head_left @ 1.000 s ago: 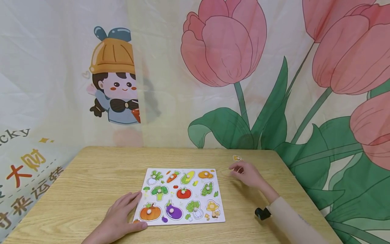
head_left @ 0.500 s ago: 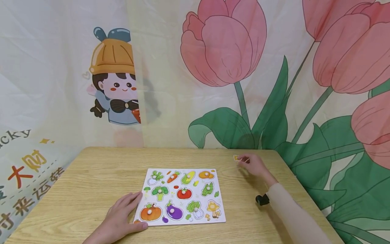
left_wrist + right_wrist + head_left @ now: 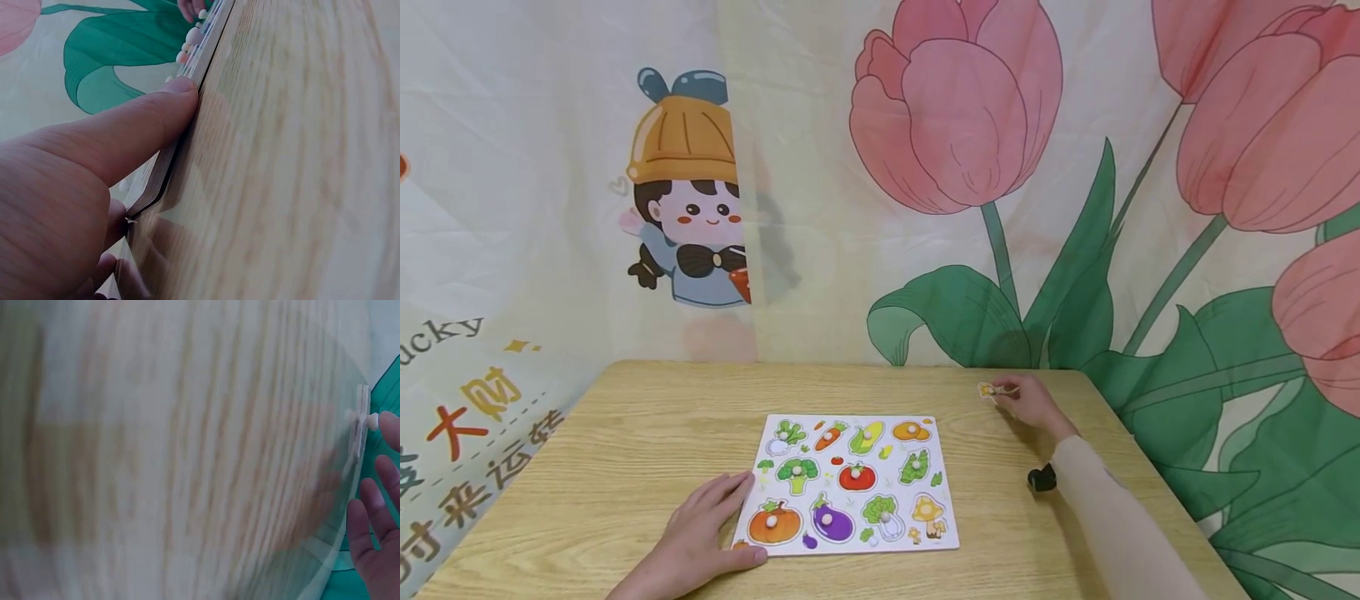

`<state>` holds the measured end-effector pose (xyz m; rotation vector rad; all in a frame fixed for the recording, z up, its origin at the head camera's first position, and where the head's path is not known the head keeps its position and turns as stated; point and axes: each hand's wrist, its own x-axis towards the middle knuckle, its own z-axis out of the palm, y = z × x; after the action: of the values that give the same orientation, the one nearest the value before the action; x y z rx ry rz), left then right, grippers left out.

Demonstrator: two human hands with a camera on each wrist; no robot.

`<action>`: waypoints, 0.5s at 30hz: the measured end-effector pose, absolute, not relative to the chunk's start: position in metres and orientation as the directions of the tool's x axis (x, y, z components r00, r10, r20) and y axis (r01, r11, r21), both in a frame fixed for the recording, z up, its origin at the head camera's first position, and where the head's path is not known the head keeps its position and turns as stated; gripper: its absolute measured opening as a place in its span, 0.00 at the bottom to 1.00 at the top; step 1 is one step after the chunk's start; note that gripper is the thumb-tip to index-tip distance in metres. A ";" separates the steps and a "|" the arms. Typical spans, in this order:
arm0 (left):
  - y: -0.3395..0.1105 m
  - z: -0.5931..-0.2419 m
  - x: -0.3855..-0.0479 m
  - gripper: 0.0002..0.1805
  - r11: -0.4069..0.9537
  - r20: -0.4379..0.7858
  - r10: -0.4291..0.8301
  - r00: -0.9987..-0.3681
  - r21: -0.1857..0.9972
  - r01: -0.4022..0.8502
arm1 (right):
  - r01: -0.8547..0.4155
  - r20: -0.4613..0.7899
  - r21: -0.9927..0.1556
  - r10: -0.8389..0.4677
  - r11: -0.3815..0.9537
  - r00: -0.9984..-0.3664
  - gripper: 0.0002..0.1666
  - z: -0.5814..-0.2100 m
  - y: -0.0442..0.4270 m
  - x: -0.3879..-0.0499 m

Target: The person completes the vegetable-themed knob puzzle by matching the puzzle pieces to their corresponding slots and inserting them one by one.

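Observation:
A white vegetable knob puzzle board (image 3: 891,492) lies on the wooden table. Most of its pictures carry small round knobs; the mushroom picture (image 3: 929,515) at its near right corner shows none. My left hand (image 3: 700,529) rests on the board's left edge, thumb along the near corner; in the left wrist view the thumb (image 3: 137,128) presses the board's side. Farther back on the right, my right hand (image 3: 1030,404) pinches the knob of a small yellow-orange puzzle piece (image 3: 985,390), which sits at the tabletop. In the right wrist view that piece (image 3: 360,425) is seen edge-on, knob at the fingertips.
The wooden table (image 3: 647,433) ends at a fabric backdrop (image 3: 805,208) printed with tulips and a cartoon figure. A black device (image 3: 1042,477) shows under the right wrist, by the pale sleeve (image 3: 1112,517).
My right hand has moved back and closed its fingertips on the knob of the small puzzle piece. The left hand and the board stay in place; the head view has shifted slightly.

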<state>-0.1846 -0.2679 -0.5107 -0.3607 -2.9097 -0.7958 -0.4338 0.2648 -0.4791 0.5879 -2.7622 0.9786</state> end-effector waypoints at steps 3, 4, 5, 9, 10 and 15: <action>-0.267 -0.510 -0.184 0.58 0.835 0.160 0.198 -0.967 0.490 0.252 | -0.409 0.264 -0.561 -0.312 0.720 -0.912 0.17 -0.480 0.264 -0.435; -0.267 -0.510 -0.183 0.59 0.835 0.161 0.198 -0.967 0.489 0.253 | -0.409 0.263 -0.559 -0.314 0.721 -0.912 0.17 -0.480 0.264 -0.436; -0.267 -0.509 -0.183 0.59 0.836 0.163 0.198 -0.967 0.487 0.253 | -0.408 0.260 -0.556 -0.315 0.724 -0.913 0.17 -0.480 0.263 -0.436; -0.267 -0.509 -0.183 0.59 0.834 0.163 0.198 -0.967 0.491 0.253 | -0.408 0.250 -0.552 -0.323 0.727 -0.913 0.17 -0.479 0.259 -0.436; -0.267 -0.509 -0.183 0.59 0.835 0.165 0.200 -0.966 0.488 0.256 | -0.408 0.246 -0.551 -0.326 0.728 -0.913 0.17 -0.479 0.258 -0.436; -0.267 -0.510 -0.183 0.59 0.832 0.166 0.199 -0.966 0.493 0.256 | -0.408 0.231 -0.523 -0.336 0.749 -0.913 0.15 -0.481 0.257 -0.437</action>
<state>-0.1829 -0.2669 -0.5096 -0.3614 -2.9029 -0.8034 -0.4369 0.2569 -0.4810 0.6023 -2.8218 0.8870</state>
